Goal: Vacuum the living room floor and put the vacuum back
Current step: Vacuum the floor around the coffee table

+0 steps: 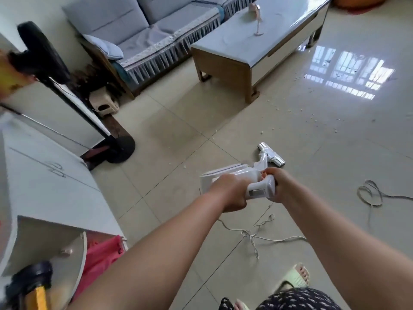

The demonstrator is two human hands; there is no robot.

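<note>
Clearly, in the single head view, the job was at an early stage: pale crumbs lay scattered over the glossy floor between the coffee bench and the window's reflection, with a few more specks near the tile seam just left of the machine, so most of the sweeping seemed to be left, and returning the machine to its place lay further off again. The white vacuum stood near the middle of the picture, its floor head resting on the tiles just short of the crumbs and its body tilted back toward the person. The left hand was wrapped around the body beside the handle, fingers curled on it, and the right hand gripped the handle from the other side, its fingers closed over the top. A white cord lay in loose tangles on the floor below the hands, and another loop trailed off the right edge; where either ended could not be seen, nor whether the machine was running. The wand was mostly hidden behind the hands and body. The sofa and standing fan were cut off at the frame's top and left, the floor beneath the sofa was in shadow, and the things at lower left were too blurred to name.
</note>
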